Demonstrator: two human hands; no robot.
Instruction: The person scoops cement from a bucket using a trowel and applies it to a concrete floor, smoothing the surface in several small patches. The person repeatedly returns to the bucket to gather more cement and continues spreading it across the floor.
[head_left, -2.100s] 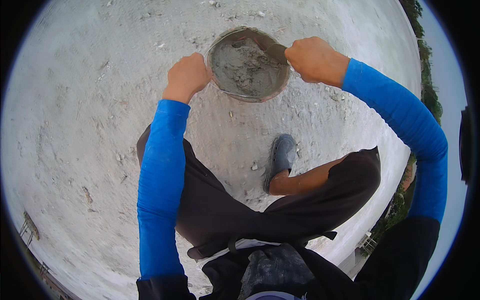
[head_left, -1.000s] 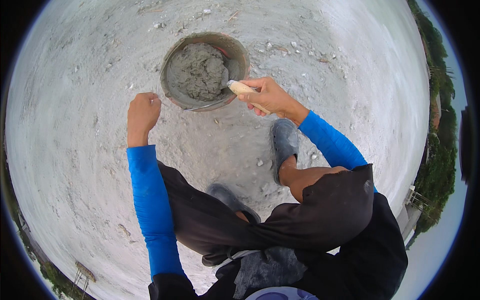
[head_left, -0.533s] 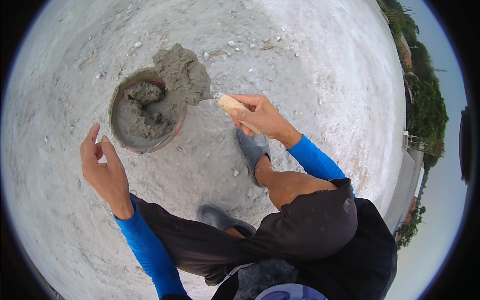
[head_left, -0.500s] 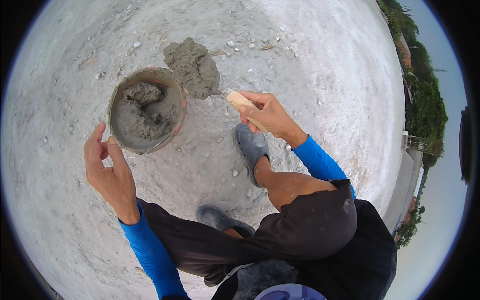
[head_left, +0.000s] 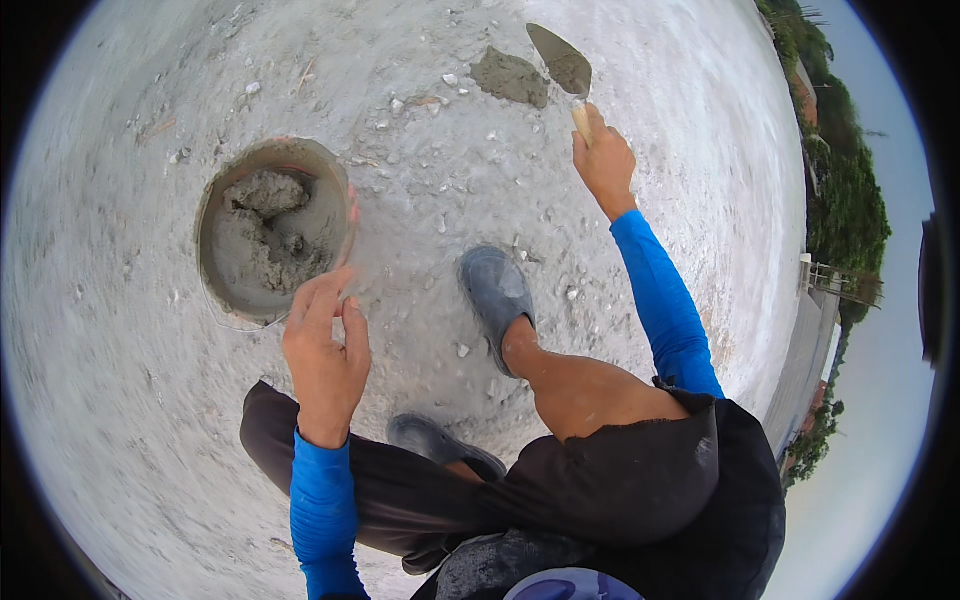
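Note:
My right hand (head_left: pixel 606 160) is closed around the wooden handle of a trowel (head_left: pixel 548 45), reaching out to the far right. A patch of wet grey mortar (head_left: pixel 510 78) lies on the ground just left of the blade, and some mortar clings to the metal near the handle. At the left, a round bucket (head_left: pixel 207 235) with a reddish outer side holds more mortar (head_left: pixel 275 235). By the bucket's near right rim is my left hand (head_left: pixel 328 350), empty, its fingers loosely bent and apart. Whether the fingertips touch the rim I cannot tell.
Rough pale grey ground with scattered small stones (head_left: pixel 397 105) spreads all around. My clog-covered feet (head_left: pixel 497 290) stand between bucket and right arm, with my bent knees close below. Trees (head_left: pixel 850 210) and a low wall show at the far right.
The trowel has swung up and to the right, and the mortar heap it carried is now partly on the ground beside it. My left hand has shifted right along the bucket's near side.

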